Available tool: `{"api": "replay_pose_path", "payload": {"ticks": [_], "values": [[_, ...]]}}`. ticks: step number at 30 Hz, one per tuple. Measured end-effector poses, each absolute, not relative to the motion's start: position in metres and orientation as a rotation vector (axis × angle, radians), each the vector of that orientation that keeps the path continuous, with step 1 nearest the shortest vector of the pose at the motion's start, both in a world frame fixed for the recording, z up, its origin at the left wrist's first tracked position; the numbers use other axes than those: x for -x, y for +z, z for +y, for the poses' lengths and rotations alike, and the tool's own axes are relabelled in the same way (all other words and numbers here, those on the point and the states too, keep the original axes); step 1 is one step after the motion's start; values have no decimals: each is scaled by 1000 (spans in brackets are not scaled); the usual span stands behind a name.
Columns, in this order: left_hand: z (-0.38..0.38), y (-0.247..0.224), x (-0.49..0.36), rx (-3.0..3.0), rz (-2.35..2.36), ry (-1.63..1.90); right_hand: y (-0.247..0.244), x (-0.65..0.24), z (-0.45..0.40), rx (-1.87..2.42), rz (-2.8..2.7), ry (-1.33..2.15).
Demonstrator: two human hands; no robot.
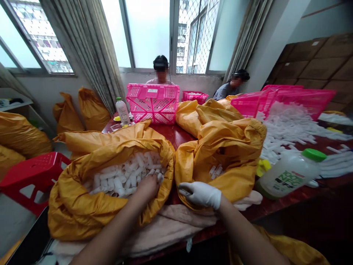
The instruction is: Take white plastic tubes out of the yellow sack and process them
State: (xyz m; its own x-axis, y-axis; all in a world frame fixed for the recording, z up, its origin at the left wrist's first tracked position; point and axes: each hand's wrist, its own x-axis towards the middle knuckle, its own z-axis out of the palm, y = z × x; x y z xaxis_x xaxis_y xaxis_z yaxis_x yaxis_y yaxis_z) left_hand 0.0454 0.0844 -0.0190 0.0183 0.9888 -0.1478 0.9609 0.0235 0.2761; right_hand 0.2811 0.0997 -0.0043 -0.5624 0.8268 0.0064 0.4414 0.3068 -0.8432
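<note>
My left hand (149,187), bare, reaches into the right side of an open yellow sack (82,217) full of short white tubes (118,180). Its fingers are bent down among the tubes and mostly hidden. My right hand (200,194) wears a white glove with dark fingertips. It is at the near left rim of a second yellow sack (237,158), its fingers curled together; whether they pinch anything is too small to tell. A few white tubes (216,171) lie inside that second sack.
A pink cloth (176,224) lies along the near edge of the red table (178,135). A green-capped bottle (292,175) leans at right, before a heap of tubes (286,125). A pink crate (153,105) stands at the back. Two people sit beyond. A red stool (35,173) is at left.
</note>
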Motion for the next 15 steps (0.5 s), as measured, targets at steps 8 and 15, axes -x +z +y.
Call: {"api": "replay_pose_path", "payload": {"ticks": [8, 15], "values": [[25, 3, -44, -1875, 1587, 711, 39, -235, 92, 810, -1152, 1570], [8, 8, -56, -1654, 1396, 921, 34, -194, 66, 591, -1171, 1417]]}}
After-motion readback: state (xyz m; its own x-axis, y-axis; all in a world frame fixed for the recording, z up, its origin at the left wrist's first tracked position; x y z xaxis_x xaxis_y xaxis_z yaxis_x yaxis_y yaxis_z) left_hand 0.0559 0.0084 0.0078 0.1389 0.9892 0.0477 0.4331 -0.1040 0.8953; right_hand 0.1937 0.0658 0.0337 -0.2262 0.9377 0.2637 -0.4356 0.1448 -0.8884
